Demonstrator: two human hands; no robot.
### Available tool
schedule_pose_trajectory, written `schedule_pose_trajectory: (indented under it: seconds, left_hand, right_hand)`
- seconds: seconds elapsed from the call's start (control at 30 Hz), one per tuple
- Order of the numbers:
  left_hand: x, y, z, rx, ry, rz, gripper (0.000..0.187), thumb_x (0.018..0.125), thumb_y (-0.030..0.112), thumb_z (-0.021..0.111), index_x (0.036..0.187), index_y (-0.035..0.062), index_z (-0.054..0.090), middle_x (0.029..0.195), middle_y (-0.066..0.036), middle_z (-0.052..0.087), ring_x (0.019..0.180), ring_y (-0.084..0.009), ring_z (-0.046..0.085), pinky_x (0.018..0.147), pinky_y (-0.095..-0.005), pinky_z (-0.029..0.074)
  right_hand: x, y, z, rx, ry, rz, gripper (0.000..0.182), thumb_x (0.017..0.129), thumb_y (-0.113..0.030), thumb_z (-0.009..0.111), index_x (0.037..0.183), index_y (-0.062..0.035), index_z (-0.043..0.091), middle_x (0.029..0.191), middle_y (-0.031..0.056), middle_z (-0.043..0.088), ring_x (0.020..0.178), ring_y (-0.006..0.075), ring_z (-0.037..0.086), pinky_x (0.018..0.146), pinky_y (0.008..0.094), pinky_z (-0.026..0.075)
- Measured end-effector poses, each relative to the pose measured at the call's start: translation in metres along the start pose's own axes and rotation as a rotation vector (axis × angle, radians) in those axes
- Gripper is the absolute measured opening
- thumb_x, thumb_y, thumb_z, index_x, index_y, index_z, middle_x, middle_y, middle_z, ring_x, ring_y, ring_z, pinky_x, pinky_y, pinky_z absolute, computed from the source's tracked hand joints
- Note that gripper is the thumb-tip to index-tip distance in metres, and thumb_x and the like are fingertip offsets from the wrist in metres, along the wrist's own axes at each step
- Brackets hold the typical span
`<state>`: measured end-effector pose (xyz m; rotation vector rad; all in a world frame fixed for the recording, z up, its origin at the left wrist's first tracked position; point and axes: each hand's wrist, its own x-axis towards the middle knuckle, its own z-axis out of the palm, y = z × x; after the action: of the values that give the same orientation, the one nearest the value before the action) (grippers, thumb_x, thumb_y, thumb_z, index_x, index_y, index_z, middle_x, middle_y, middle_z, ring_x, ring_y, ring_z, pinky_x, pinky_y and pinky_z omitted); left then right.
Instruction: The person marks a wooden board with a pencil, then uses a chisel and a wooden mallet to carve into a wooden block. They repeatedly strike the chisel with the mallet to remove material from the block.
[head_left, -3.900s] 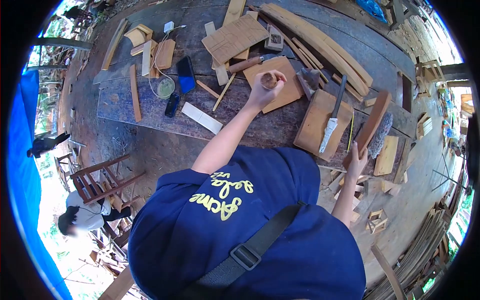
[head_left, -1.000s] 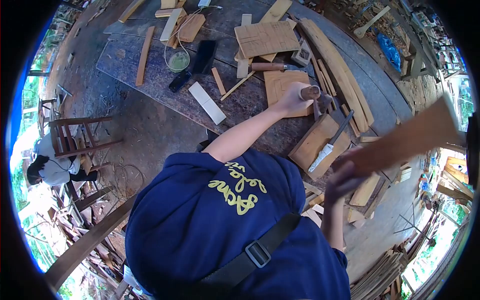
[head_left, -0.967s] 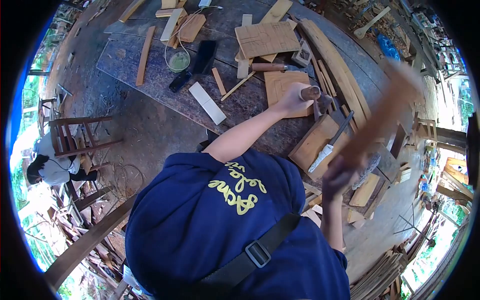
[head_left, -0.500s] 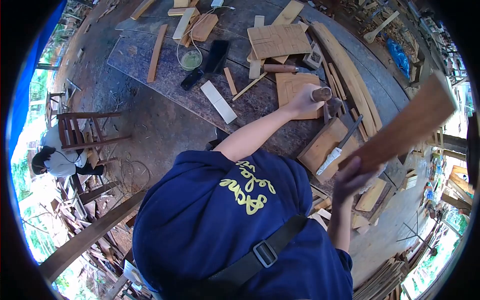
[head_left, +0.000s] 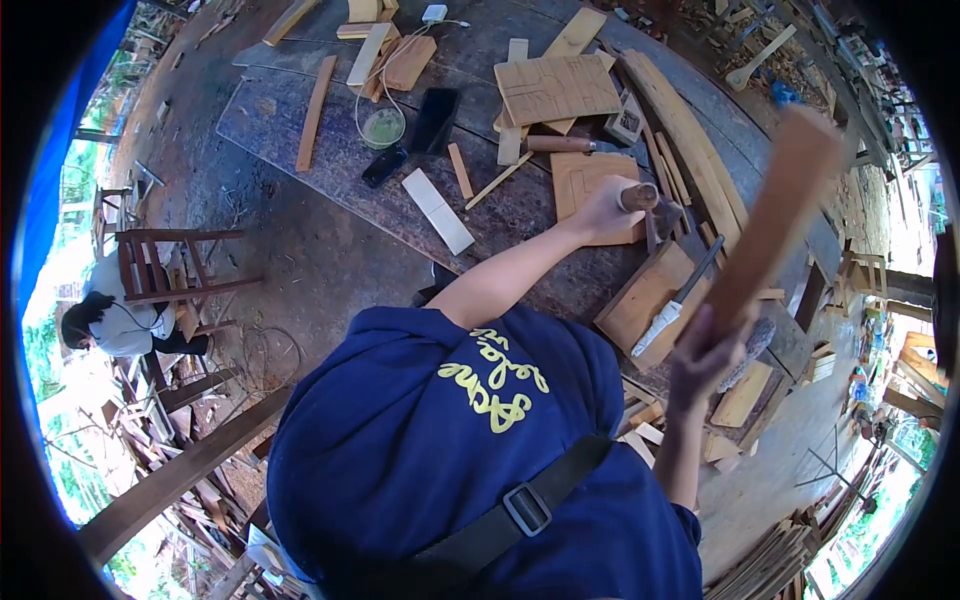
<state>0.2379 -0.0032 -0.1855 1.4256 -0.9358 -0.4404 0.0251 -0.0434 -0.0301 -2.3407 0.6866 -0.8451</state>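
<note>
My left hand (head_left: 602,208) is wrapped around an upright wooden-handled chisel (head_left: 639,197), its handle end facing me. Its tip is hidden beneath the hand, over a light board (head_left: 575,178) with outlines cut into it. Raised at the right, my right hand (head_left: 706,358) grips a long reddish-brown wooden club (head_left: 762,235), blurred towards its far end. Below the club lies a block (head_left: 640,290) bearing a slim tool with a white-wrapped handle (head_left: 658,328). Another wooden-handled chisel (head_left: 560,144) rests behind the light board.
A larger carved board (head_left: 557,88) lies on wood strips farther back on the dark bench (head_left: 270,118). Phone (head_left: 436,120), green dish (head_left: 383,128) and pale strip (head_left: 438,212) are left of my hand. Long curved timber (head_left: 690,140) borders the right. A person (head_left: 120,310) sits at far left.
My right hand has swung the club leftward and more upright, baring a speckled grey thing behind the hand. My left hand and the chisel stay almost in place.
</note>
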Motion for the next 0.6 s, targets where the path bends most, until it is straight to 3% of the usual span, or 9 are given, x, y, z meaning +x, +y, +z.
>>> schedule_pose_trajectory:
  seconds: [0.07,0.1,0.2,0.27,0.37,0.4,0.47,0.53,0.6]
  left_hand:
    - [-0.001,0.004,0.005,-0.062,0.053,0.002,0.008,0.075,-0.001,0.062,0.082,-0.0003,0.065,0.075,-0.011,0.067,0.071,-0.0154,0.065,0.065,-0.0308,0.048]
    - [-0.002,0.004,0.007,-0.127,0.103,-0.004,0.014,0.073,-0.003,0.062,0.086,0.0,0.067,0.075,-0.012,0.067,0.07,-0.0151,0.065,0.064,-0.0307,0.047]
    - [-0.001,0.002,-0.001,-0.073,0.071,0.001,0.012,0.074,0.0,0.065,0.086,-0.0002,0.066,0.074,-0.013,0.066,0.071,-0.0156,0.065,0.064,-0.0315,0.047]
    - [-0.004,-0.004,-0.004,-0.023,0.029,-0.003,0.01,0.075,0.003,0.068,0.085,-0.0005,0.066,0.075,-0.013,0.066,0.073,-0.0169,0.065,0.066,-0.0316,0.049]
    - [-0.002,-0.008,0.002,0.078,0.005,0.002,0.011,0.073,0.002,0.067,0.084,0.0003,0.065,0.073,-0.015,0.065,0.071,-0.0191,0.066,0.065,-0.0324,0.048]
    - [-0.004,-0.002,0.004,0.019,0.016,-0.025,0.012,0.072,0.003,0.067,0.083,0.0009,0.065,0.074,-0.015,0.065,0.071,-0.0231,0.066,0.064,-0.0336,0.049]
    - [-0.006,0.008,0.006,-0.069,0.043,-0.028,0.015,0.069,0.005,0.07,0.083,0.0025,0.065,0.076,-0.016,0.066,0.072,-0.0326,0.065,0.064,-0.0357,0.048]
    - [-0.005,0.004,0.01,-0.042,0.084,-0.035,0.015,0.068,0.005,0.071,0.082,0.0028,0.065,0.077,-0.017,0.066,0.074,-0.0346,0.065,0.064,-0.0363,0.049]
    - [-0.005,0.007,0.007,-0.034,0.161,-0.01,0.016,0.067,0.003,0.07,0.082,0.0036,0.064,0.079,-0.019,0.065,0.079,-0.0373,0.065,0.067,-0.0376,0.049]
  right_hand:
    - [-0.001,0.001,0.011,-0.2,-0.278,0.029,0.042,0.092,-0.014,0.058,0.13,0.0021,0.05,0.096,0.0305,0.064,0.092,0.0429,0.066,0.076,0.0408,0.051]
    - [0.0,0.0,0.014,-0.141,-0.428,0.227,0.044,0.091,-0.015,0.059,0.131,-0.0009,0.049,0.098,0.0297,0.064,0.093,0.043,0.065,0.076,0.0414,0.051]
    - [0.007,0.005,0.014,-0.108,-0.35,0.124,0.048,0.088,-0.016,0.063,0.133,-0.0033,0.051,0.091,0.0251,0.066,0.08,0.0388,0.068,0.071,0.0412,0.051]
    - [0.021,0.0,0.017,0.021,-0.136,0.078,0.043,0.086,-0.018,0.069,0.123,-0.0013,0.056,0.084,0.0218,0.067,0.077,0.0325,0.069,0.069,0.0378,0.051]
    - [0.052,-0.01,0.032,0.093,-0.103,0.13,0.039,0.082,-0.02,0.076,0.111,0.0003,0.058,0.082,0.02,0.066,0.078,0.0279,0.07,0.068,0.0353,0.05]
    - [0.063,-0.014,0.04,0.147,-0.106,0.192,0.039,0.08,-0.023,0.078,0.104,0.0001,0.058,0.08,0.02,0.066,0.076,0.0295,0.069,0.068,0.036,0.05]
    - [0.084,-0.012,0.058,0.078,-0.125,0.16,0.039,0.081,-0.022,0.078,0.105,-0.0001,0.058,0.08,0.0194,0.066,0.075,0.0294,0.068,0.069,0.0362,0.05]
    - [0.098,-0.011,0.072,-0.06,-0.179,0.14,0.036,0.083,-0.023,0.076,0.105,-0.0001,0.06,0.082,0.0178,0.067,0.075,0.0296,0.067,0.071,0.037,0.05]
    - [0.104,-0.006,0.08,-0.004,-0.278,0.184,0.034,0.084,-0.023,0.075,0.104,0.0006,0.06,0.083,0.0175,0.067,0.076,0.0291,0.067,0.072,0.0369,0.05]
